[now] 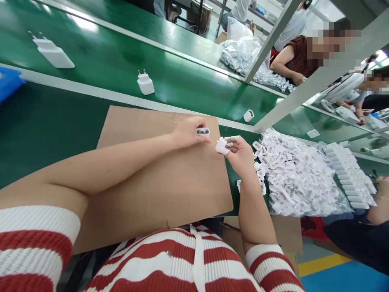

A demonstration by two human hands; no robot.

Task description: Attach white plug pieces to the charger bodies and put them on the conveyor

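Note:
My left hand [186, 133] is closed around a white charger housing [203, 132] above the cardboard sheet [170, 182]. The housing's open end faces right, with dark and metallic parts showing inside. Just to the right, my right hand [241, 156] pinches a small white plastic cap [222, 146], apart from the housing. White coverings sit on some of the right fingertips. By my right forearm lies a heap of loose white plastic caps [300, 174] on a clear bag.
Plug chargers [146, 84] and an open housing [248, 116] lie on the green belt [188, 85]. Stacked white housings [349, 174] stand beyond the heap. A metal post [304, 87] rises at the belt's near edge. A blue object [9, 83] is far left. Other people sit across and to the right.

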